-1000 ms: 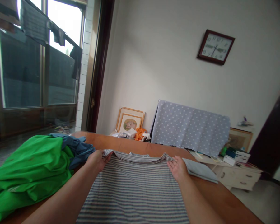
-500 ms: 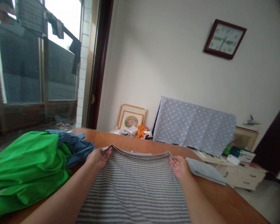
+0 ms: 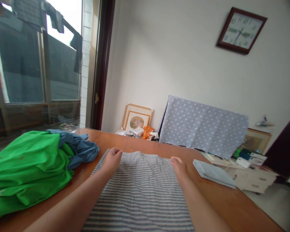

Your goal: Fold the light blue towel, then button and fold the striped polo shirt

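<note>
A grey-and-white striped cloth (image 3: 145, 187) lies spread over the brown table, with its far edge running between my two hands. My left hand (image 3: 113, 159) is closed on the cloth near its far left corner; the fingertips are mostly hidden. At the far right corner, my right hand (image 3: 179, 166) is closed on the cloth's edge, thumb and fingers together. The near part of the cloth runs out of the bottom of the view, between my forearms.
A bright green cloth (image 3: 31, 170) and a crumpled blue cloth (image 3: 83, 149) are heaped on the left of the table (image 3: 128, 143). A folded pale grey cloth (image 3: 214, 174) lies at the right. Beyond stand a dotted cover (image 3: 203, 125) and a white cabinet (image 3: 253, 182).
The far edge of the striped cloth, held up and sagging between my hands before, is now down flatter on the table. Both hands have turned knuckles-up. The view has shifted slightly.
</note>
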Motion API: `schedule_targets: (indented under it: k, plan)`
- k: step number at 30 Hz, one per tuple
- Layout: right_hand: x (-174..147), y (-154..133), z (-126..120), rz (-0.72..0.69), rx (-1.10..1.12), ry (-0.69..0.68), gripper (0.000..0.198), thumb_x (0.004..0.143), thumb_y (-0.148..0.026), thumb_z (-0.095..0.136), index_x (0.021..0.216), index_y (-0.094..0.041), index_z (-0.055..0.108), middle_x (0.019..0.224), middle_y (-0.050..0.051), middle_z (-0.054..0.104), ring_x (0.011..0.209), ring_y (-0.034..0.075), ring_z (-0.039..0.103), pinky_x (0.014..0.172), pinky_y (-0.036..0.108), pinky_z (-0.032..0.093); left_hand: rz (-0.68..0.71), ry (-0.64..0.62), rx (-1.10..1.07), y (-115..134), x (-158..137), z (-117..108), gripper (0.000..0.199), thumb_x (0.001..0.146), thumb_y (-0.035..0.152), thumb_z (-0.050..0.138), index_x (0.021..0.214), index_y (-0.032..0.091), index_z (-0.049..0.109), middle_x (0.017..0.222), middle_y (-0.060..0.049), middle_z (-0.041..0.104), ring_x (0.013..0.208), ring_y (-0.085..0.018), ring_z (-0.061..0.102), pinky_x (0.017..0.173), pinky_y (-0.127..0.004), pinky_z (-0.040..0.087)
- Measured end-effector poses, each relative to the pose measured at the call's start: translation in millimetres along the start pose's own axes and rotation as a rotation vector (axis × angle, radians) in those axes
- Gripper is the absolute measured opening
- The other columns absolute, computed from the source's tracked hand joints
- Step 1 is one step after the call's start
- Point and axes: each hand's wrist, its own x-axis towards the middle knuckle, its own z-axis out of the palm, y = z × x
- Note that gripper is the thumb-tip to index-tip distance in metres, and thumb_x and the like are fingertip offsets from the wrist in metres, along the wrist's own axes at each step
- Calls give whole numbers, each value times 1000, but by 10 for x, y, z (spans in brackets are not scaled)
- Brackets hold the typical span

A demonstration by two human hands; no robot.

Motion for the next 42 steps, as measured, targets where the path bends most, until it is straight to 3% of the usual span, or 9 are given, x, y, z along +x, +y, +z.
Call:
schedule_targets:
  k: [3, 6, 9, 12, 16, 21, 28, 34, 42]
  plan:
    - [-63, -110, 240, -145, -214, -133, 34, 82, -44, 56, 99, -21, 74, 110, 7, 75, 119, 28, 62, 106, 37, 44, 198, -194, 186, 62, -85, 216, 11, 81, 29, 62, 76, 21, 67, 83, -7, 71, 93, -26, 66, 88, -35, 50]
    - [-154, -194, 491, -257, -415, -291, 40, 90, -40, 50, 116, -21, 72, 131, 7, 67, 130, 24, 55, 113, 34, 36, 363, -393, 331, 92, -176, 430, 20, 89, 31, 54, 93, 23, 72, 107, -9, 74, 109, -26, 65, 100, -36, 45]
    - [-236, -219, 654, -319, -613, -407, 51, 96, -40, 46, 138, -17, 58, 154, 10, 46, 145, 23, 37, 120, 33, 22, 457, -515, 481, 47, -238, 564, 35, 92, 33, 50, 121, 23, 66, 140, -10, 61, 137, -26, 48, 117, -40, 30]
    - [-281, -187, 701, -319, -790, -483, 61, 99, -46, 41, 149, -13, 45, 162, 12, 29, 152, 25, 19, 123, 38, 12, 470, -571, 625, -62, -263, 600, 48, 94, 39, 47, 137, 22, 55, 155, -12, 45, 149, -29, 29, 121, -54, 15]
    - [-303, -135, 677, -289, -946, -541, 70, 100, -56, 30, 155, -14, 33, 165, 10, 20, 154, 26, 8, 123, 44, 3, 475, -599, 782, -190, -270, 584, 60, 93, 52, 46, 144, 19, 49, 160, -15, 35, 151, -33, 22, 121, -59, 8]
    - [-320, -148, 674, -263, -1034, -569, 75, 100, -62, 18, 159, -17, 22, 167, 6, 12, 154, 25, 3, 122, 46, 0, 519, -595, 980, -210, -272, 589, 65, 95, 60, 35, 149, 24, 43, 163, -11, 29, 152, -32, 20, 120, -61, 10]
    - [-355, -166, 677, -268, -1067, -549, 75, 99, -62, 17, 160, -18, 20, 168, 6, 7, 154, 24, 1, 122, 44, 0, 495, -568, 988, -180, -302, 592, 68, 93, 64, 36, 149, 25, 43, 164, -11, 28, 152, -33, 20, 119, -62, 8]
    - [-348, -164, 684, -214, -1105, -517, 82, 97, -68, 16, 160, -16, 13, 167, 10, 2, 154, 26, -1, 121, 49, -1, 410, -514, 942, -161, -297, 596, 71, 87, 68, 46, 146, 28, 46, 164, -11, 28, 151, -37, 18, 115, -69, -5]
    - [-322, -129, 688, -202, -1084, -521, 83, 96, -70, 17, 160, -18, 14, 168, 9, 3, 154, 25, -1, 121, 49, -2, 376, -561, 944, -164, -245, 565, 84, 84, 77, 40, 150, 26, 41, 164, -14, 25, 152, -39, 13, 111, -74, -8]
